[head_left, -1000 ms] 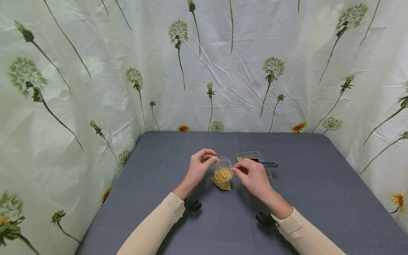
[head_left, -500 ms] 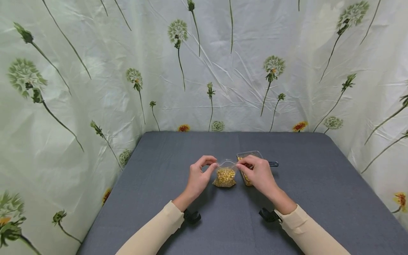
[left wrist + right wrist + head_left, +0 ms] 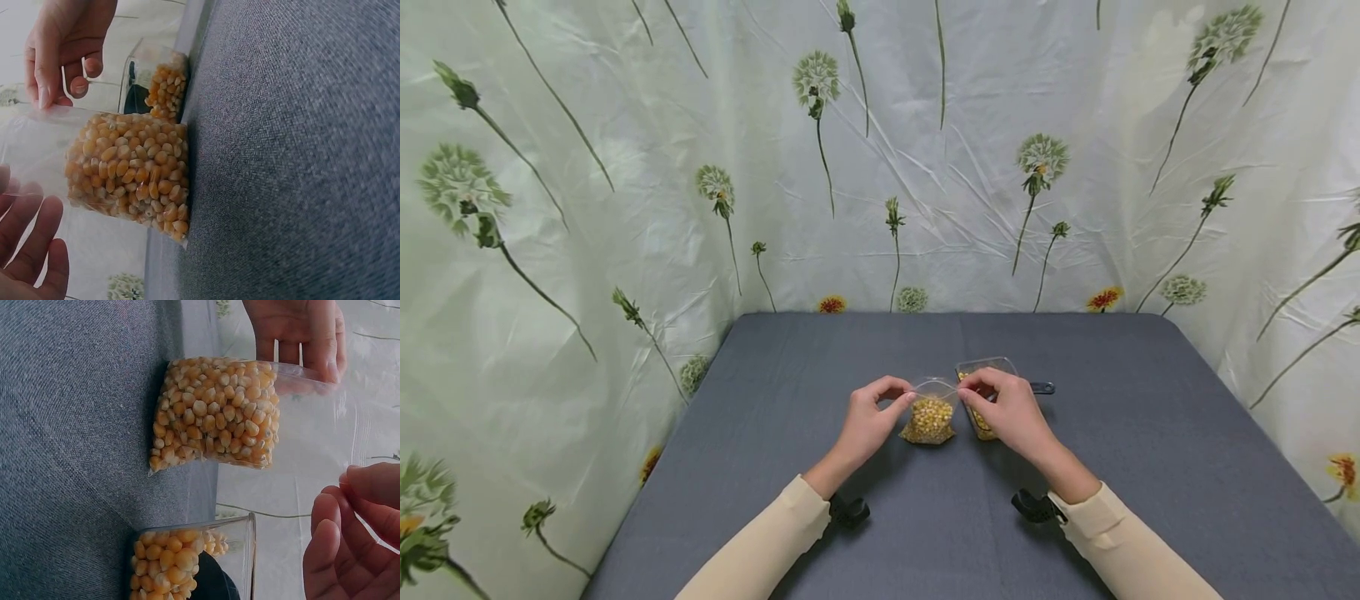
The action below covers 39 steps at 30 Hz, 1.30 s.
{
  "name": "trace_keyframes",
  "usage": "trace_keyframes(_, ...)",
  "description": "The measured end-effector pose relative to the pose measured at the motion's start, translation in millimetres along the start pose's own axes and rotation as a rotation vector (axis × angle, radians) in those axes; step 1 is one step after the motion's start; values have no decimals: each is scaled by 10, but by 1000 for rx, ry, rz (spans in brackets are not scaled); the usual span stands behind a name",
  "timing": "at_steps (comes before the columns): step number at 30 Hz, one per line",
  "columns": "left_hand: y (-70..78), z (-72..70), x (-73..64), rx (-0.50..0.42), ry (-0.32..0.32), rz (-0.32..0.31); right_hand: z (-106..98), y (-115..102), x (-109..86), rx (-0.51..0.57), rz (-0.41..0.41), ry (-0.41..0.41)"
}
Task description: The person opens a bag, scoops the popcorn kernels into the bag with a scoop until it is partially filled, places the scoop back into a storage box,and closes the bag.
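Observation:
A clear zip bag (image 3: 930, 419) of yellow corn kernels (image 3: 128, 169) stands upright on the grey cloth, its mouth gaping slightly in the head view. My left hand (image 3: 870, 417) pinches one top corner of the bag between thumb and fingers. On the opposite corner, my right hand (image 3: 1009, 412) pinches the plastic in the same way, its other fingers loosely bent in the right wrist view (image 3: 356, 531). The kernels fill the lower part of the bag; the upper plastic is see-through, with the zip strip showing near the top.
Just behind my right hand stands a clear rectangular container (image 3: 247, 550) with more corn kernels (image 3: 164, 562). A dark scoop lies in it, its handle (image 3: 1043, 387) sticking out to the right. A floral curtain (image 3: 880, 167) hangs behind the grey-covered table (image 3: 820, 350).
Over the last second my right hand moved slightly right and my left hand came a little lower. The bag turned to face me and its round mouth was drawn flatter and wider.

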<state>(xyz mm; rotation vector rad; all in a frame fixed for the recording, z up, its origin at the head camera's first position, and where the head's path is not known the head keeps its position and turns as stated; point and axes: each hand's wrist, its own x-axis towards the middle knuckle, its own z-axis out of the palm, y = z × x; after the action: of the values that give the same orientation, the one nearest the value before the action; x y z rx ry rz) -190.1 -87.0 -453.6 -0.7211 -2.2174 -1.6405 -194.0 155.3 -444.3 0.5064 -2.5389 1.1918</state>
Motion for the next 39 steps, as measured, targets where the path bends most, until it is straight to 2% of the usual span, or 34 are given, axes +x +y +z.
trace_keyframes(9,-30,-18,36,-35,-10,40,13,20,26,15,-34,11)
trace_keyframes(16,-269,27,55,-25,10,24,30,49,36,20,-46,15)
trace_keyframes(19,-325,32,47,-30,4,7,34,45,25,31,-35,3)
trace_keyframes(29,-357,53,76,-18,-23,34,40,37,24,40,-39,-32)
trace_keyframes(39,-369,70,78,-2,-15,23,55,59,22,30,-44,-41)
